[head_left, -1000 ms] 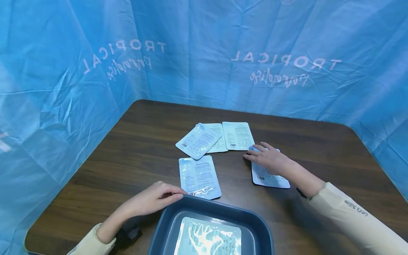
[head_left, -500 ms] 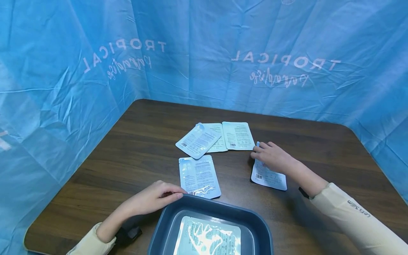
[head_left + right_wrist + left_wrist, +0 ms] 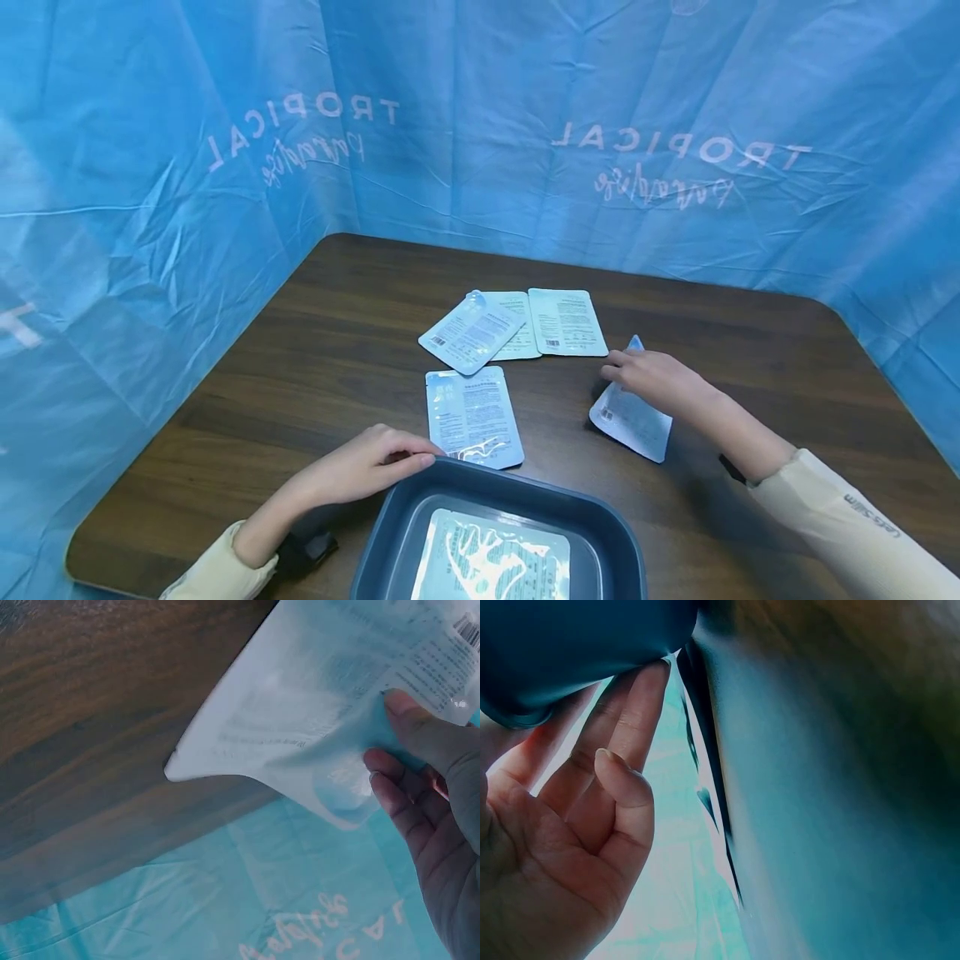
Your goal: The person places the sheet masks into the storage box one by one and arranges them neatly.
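Note:
My right hand [image 3: 660, 377], at the right of the table, pinches a pale blue, flat foil packet [image 3: 633, 421] like a sheet-mask sachet. Its thumb presses on the printed face in the right wrist view, where the packet [image 3: 300, 712] bends, one corner sticking out. My left hand [image 3: 363, 468] grips the far left corner of a dark blue tray [image 3: 525, 486]; in the left wrist view the fingers [image 3: 634, 720] reach the underside of the tray's rim. Inside the tray lies a pale green packet [image 3: 491, 554] with glare on it.
A blue packet [image 3: 474, 417] lies just beyond the tray. Farther back, another blue packet [image 3: 471, 333] overlaps a green packet [image 3: 521, 337], beside a second green packet [image 3: 566, 323]. The brown wooden table [image 3: 300, 350] is bordered by a blue printed curtain [image 3: 480, 150].
My right hand has gone from lying over the packet to pinching it, and the packet has tilted and bent, its far edge lifting. The left hand stays at the tray corner.

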`<state>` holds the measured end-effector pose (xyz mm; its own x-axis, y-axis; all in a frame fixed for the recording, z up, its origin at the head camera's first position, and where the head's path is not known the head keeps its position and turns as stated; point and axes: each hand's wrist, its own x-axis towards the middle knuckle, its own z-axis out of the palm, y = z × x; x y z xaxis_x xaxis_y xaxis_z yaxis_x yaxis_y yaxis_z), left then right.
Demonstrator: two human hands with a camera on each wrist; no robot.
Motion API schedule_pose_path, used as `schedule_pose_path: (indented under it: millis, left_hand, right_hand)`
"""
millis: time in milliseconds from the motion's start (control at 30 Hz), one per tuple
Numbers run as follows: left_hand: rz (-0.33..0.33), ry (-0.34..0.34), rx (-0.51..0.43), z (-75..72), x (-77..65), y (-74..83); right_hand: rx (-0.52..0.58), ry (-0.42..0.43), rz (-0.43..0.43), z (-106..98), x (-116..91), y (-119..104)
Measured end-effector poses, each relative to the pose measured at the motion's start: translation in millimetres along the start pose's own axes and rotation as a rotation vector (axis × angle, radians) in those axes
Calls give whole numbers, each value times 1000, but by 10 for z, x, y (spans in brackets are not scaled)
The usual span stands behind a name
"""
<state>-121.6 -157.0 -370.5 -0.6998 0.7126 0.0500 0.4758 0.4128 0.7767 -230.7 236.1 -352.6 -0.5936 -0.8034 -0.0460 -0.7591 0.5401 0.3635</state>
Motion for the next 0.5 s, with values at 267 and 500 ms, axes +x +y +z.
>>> schedule_pose_path:
  millis: [267,500]
  left_hand:
    - [-4,-6,-10,4,6,13]
    - [-8,-8,-19,2,9,8]
  right_hand:
    - [57,110,90,-266,-152,-22]
    - [115,254,165,-582,-220,-120]
